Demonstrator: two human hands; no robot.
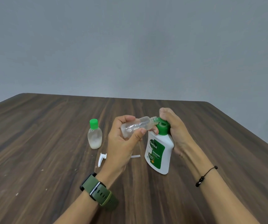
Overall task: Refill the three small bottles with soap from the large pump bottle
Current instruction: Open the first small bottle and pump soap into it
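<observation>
My left hand (123,143) holds a small clear bottle (135,126) tilted on its side, its open neck right at the green pump spout of the large white pump bottle (158,152). My right hand (172,126) wraps the back of the pump bottle and presses on its green pump head (162,126). A second small bottle (95,135) with a green cap stands upright to the left, with a little whitish soap at its bottom. A third small bottle is not visible.
A white spray-trigger cap (101,159) with its thin tube (135,156) lies on the dark wooden table (49,143), partly hidden behind my left hand. A grey wall stands beyond the table's far edge.
</observation>
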